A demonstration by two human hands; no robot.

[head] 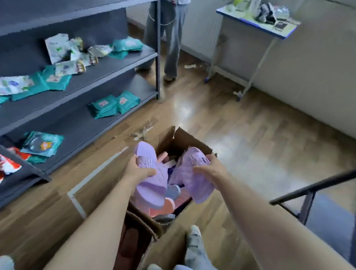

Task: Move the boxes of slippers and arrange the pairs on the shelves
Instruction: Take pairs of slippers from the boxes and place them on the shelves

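Cardboard box point(185, 137), flaps open, was set on the wooden floor point(245, 135) near the grey shelving unit point(111, 63). Two lilac slippers were held over it, well apart from the shelves. The left slipper point(149, 192) was gripped by the left hand point(138, 171), whose fingers were curled round its strap. The right slipper point(188, 169) was clasped at its edge by the right hand point(212, 167), with the thumb laid over the quilted upper. Whether either slipper touched the box's contents could not be told. Pink and coral slippers point(164, 206) were heaped inside the box. Teal packets point(106, 105) were scattered along the shelves. A second person's legs point(172, 36) were seen beyond the unit's far post, and a blue-edged table point(255, 22) was placed by the wall.
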